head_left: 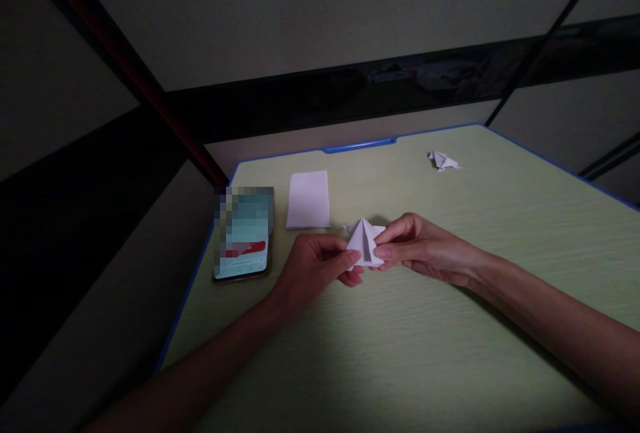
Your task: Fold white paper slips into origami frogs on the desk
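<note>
A small piece of folded white paper, pointed at the top and creased down its middle, is held up over the table between both hands. My left hand pinches its lower left side, thumb on the front and fingers behind. On the right side, my right hand grips it between thumb and forefinger. The fingers behind the paper are partly hidden. Beyond the left hand lies a stack of white paper. Farther off to the right sits a finished-looking folded paper figure with several points.
A phone with its screen lit lies at the table's left edge, part of it pixelated. The pale green table has a blue rim and a blue groove piece at its far edge. Dark-banded panels stand behind it.
</note>
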### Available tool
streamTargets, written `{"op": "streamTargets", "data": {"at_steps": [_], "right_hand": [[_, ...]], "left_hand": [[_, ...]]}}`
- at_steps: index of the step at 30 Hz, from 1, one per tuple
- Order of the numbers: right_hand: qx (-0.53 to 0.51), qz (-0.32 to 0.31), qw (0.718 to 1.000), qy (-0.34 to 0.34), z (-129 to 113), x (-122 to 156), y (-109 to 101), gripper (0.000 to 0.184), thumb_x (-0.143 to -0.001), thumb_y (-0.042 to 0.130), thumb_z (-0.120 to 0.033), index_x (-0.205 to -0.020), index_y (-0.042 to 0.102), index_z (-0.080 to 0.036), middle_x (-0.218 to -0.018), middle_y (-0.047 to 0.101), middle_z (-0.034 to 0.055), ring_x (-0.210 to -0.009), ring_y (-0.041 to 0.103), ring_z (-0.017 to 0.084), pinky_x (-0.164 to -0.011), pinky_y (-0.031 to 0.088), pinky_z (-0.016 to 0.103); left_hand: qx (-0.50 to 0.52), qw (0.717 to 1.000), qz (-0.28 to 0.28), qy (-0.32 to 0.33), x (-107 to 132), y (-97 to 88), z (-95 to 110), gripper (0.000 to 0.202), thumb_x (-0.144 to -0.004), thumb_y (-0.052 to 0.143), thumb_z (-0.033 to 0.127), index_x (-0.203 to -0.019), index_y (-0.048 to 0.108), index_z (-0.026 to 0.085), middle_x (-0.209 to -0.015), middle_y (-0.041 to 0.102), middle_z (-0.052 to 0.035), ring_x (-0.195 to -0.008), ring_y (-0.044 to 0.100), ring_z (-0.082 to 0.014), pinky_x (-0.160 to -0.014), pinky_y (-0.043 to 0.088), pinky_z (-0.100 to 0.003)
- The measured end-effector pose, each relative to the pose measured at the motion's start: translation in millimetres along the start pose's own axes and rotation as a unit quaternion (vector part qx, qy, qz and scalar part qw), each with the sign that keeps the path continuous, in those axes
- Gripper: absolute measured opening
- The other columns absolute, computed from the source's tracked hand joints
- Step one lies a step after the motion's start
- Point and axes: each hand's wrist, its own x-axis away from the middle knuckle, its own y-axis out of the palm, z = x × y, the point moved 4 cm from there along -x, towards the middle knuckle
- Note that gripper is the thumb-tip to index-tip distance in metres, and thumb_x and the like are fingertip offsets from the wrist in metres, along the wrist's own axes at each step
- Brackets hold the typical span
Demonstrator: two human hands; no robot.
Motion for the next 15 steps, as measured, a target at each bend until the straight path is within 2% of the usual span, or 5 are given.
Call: {"op": "streamTargets", "data": {"at_steps": [15], "right_hand": [[0.057, 0.029, 0.997, -0.032, -0.7, -1.3, -1.4, 0.005, -0.053, 0.07, -0.013, -0.057, 0.068, -0.014, -0.051, 0.064, 0.0001, -0.045, 0.053, 0.003, -0.046, 0.043, 0.014]], "left_hand": [[0.037, 0.999, 0.01, -0.027, 0.1, 1.7, -2.7, 0.009, -0.06, 0.063, 0.018, -0.054, 0.061, 0.011, -0.048, 0.061, -0.0011, -0.042, 0.056, -0.0087, -0.044, 0.046, -0.019]]}}
